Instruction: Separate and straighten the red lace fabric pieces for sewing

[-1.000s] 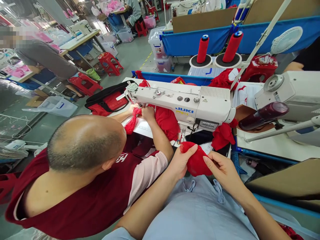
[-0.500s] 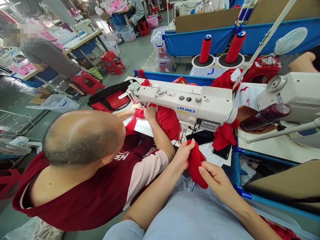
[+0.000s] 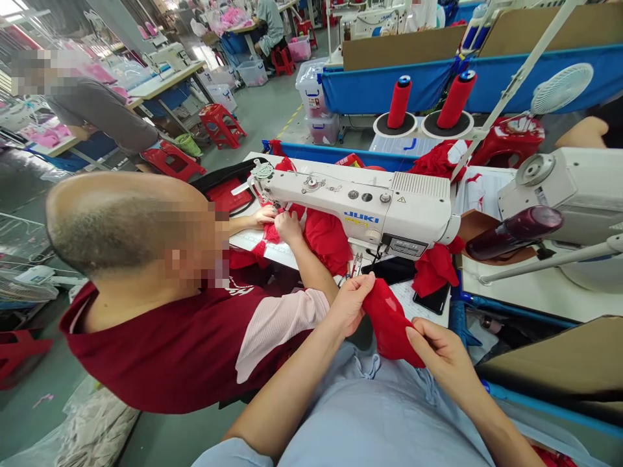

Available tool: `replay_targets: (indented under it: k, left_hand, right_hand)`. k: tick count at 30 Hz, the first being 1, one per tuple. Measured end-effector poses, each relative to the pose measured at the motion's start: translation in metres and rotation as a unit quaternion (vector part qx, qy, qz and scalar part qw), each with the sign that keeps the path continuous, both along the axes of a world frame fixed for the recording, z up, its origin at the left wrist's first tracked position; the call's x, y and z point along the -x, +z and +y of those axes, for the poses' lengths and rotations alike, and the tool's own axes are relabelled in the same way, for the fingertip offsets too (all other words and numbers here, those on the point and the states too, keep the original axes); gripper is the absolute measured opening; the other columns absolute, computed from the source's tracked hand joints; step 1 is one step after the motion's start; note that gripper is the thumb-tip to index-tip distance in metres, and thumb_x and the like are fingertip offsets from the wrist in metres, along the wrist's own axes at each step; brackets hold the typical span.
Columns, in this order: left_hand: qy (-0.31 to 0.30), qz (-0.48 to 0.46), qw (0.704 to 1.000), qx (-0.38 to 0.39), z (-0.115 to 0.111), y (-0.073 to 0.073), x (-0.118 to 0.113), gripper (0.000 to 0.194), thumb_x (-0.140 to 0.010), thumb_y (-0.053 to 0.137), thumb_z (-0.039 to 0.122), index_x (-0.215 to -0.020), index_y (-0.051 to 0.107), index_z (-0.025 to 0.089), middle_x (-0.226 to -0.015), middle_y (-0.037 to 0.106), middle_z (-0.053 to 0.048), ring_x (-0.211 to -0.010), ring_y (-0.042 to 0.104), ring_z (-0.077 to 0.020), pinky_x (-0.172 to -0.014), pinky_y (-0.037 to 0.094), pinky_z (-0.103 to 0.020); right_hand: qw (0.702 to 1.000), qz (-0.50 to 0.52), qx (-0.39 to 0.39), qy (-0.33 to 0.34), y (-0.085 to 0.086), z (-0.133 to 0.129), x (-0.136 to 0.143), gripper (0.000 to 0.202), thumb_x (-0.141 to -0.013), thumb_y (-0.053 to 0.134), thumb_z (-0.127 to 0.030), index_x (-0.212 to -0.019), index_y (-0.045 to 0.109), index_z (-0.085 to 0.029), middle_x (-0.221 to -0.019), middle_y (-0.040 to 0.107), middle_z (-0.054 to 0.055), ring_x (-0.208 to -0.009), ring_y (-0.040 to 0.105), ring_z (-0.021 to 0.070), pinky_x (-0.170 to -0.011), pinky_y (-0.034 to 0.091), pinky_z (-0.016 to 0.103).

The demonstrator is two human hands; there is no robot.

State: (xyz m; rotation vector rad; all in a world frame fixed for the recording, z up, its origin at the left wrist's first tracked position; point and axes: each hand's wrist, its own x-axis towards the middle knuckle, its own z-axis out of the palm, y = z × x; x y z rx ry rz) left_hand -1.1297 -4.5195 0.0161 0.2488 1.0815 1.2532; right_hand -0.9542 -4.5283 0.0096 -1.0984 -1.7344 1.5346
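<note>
Red cloth piece (image 3: pixel 389 319) held at both ends

Head view: the left hand (image 3: pixel 351 305) pinches its upper end, the right hand (image 3: pixel 442 350) its lower; it hangs just off the near edge of the sewing table (image 3: pixel 287 259).

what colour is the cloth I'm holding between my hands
The cloth is red; it shows in the head view.

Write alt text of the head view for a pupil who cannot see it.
The person's left hand and right hand hold a red cloth between them. To the left, a co-worker handles red fabric at a white sewing machine.
</note>
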Motion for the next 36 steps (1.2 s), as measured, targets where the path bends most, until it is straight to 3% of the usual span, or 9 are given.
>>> replay_targets:
  k: [7,11,14,16,19,24,28,31,36]
  left_hand:
    - [-0.018,-0.008,1.0,-0.005,-0.003,0.01,0.0,0.043,-0.051,0.089,0.042,-0.072,0.068,0.01,-0.066,0.067,-0.003,-0.058,0.057,-0.0093,-0.059,0.042,-0.021]
    - [0.074,-0.017,0.997,0.026,0.005,0.0,-0.007,0.046,-0.048,0.089,0.047,-0.059,0.058,0.014,-0.051,0.056,0.003,-0.047,0.046,-0.0065,-0.05,0.034,-0.02]
    - [0.096,-0.028,0.993,0.063,0.015,-0.012,-0.015,0.047,-0.051,0.088,0.044,-0.053,0.049,0.017,-0.043,0.046,0.007,-0.04,0.038,-0.0057,-0.044,0.03,-0.021]
    - [0.085,-0.033,0.992,0.085,0.019,-0.019,-0.018,0.045,-0.055,0.087,0.04,-0.052,0.048,0.017,-0.042,0.045,0.007,-0.038,0.038,-0.006,-0.044,0.031,-0.021]
    - [0.069,-0.04,0.992,0.101,0.02,-0.023,-0.016,0.042,-0.057,0.087,0.036,-0.054,0.05,0.016,-0.044,0.049,0.006,-0.039,0.042,-0.0064,-0.045,0.034,-0.021]
    - [0.029,-0.056,0.995,0.078,0.013,-0.016,-0.002,0.038,-0.058,0.085,0.043,-0.067,0.06,0.016,-0.057,0.06,0.003,-0.048,0.052,-0.0088,-0.051,0.039,-0.022]
    - [-0.071,-0.049,0.996,0.029,0.008,-0.01,0.002,0.044,-0.056,0.086,0.045,-0.079,0.068,0.013,-0.069,0.069,-0.003,-0.061,0.061,-0.0119,-0.062,0.045,-0.023]
    - [-0.085,-0.035,0.996,0.015,0.003,-0.007,-0.001,0.04,-0.053,0.089,0.037,-0.078,0.07,0.012,-0.069,0.069,-0.003,-0.061,0.06,-0.0106,-0.066,0.044,-0.023]
    - [-0.112,-0.037,0.992,0.044,-0.004,-0.003,-0.01,0.05,-0.047,0.091,0.041,-0.084,0.073,0.012,-0.076,0.072,-0.005,-0.065,0.062,-0.0129,-0.066,0.044,-0.024]
  right_hand:
    - [0.998,0.019,0.045,-0.045,-0.002,-0.001,-0.005,0.046,-0.089,0.048,-0.056,-0.059,0.036,-0.022,-0.057,0.035,-0.003,-0.052,0.033,0.0122,-0.047,0.029,0.025]
    - [1.0,0.016,-0.026,0.002,0.007,-0.005,0.004,0.044,-0.093,0.042,-0.047,-0.058,0.034,-0.023,-0.055,0.035,-0.004,-0.049,0.034,0.012,-0.047,0.029,0.025]
    - [0.993,0.005,-0.101,0.066,0.015,-0.015,0.014,0.039,-0.095,0.039,-0.035,-0.059,0.029,-0.023,-0.055,0.035,-0.004,-0.05,0.034,0.0116,-0.047,0.027,0.025]
    - [0.99,-0.004,-0.115,0.082,0.017,-0.02,0.017,0.037,-0.096,0.038,-0.032,-0.061,0.027,-0.023,-0.056,0.035,-0.004,-0.05,0.034,0.0115,-0.048,0.027,0.026]
    - [0.995,0.003,-0.069,0.074,0.015,-0.018,0.014,0.039,-0.096,0.038,-0.037,-0.061,0.029,-0.023,-0.057,0.035,-0.004,-0.052,0.033,0.0118,-0.049,0.028,0.025]
    - [0.996,0.053,0.047,-0.046,0.003,0.009,0.0,0.046,-0.089,0.048,-0.056,-0.061,0.039,-0.022,-0.058,0.035,-0.004,-0.053,0.032,0.0118,-0.049,0.031,0.024]
    - [0.995,0.062,0.05,-0.064,-0.007,0.024,-0.006,0.046,-0.086,0.052,-0.06,-0.063,0.047,-0.021,-0.059,0.04,-0.004,-0.055,0.035,0.012,-0.05,0.033,0.024]
    - [0.995,0.059,0.045,-0.065,-0.007,0.026,-0.007,0.043,-0.085,0.054,-0.06,-0.067,0.051,-0.02,-0.062,0.045,-0.003,-0.057,0.04,0.0128,-0.053,0.036,0.024]
    - [0.995,0.045,0.024,-0.085,-0.004,0.028,-0.007,0.038,-0.084,0.056,-0.057,-0.073,0.056,-0.021,-0.064,0.05,-0.002,-0.058,0.044,0.0138,-0.053,0.039,0.025]
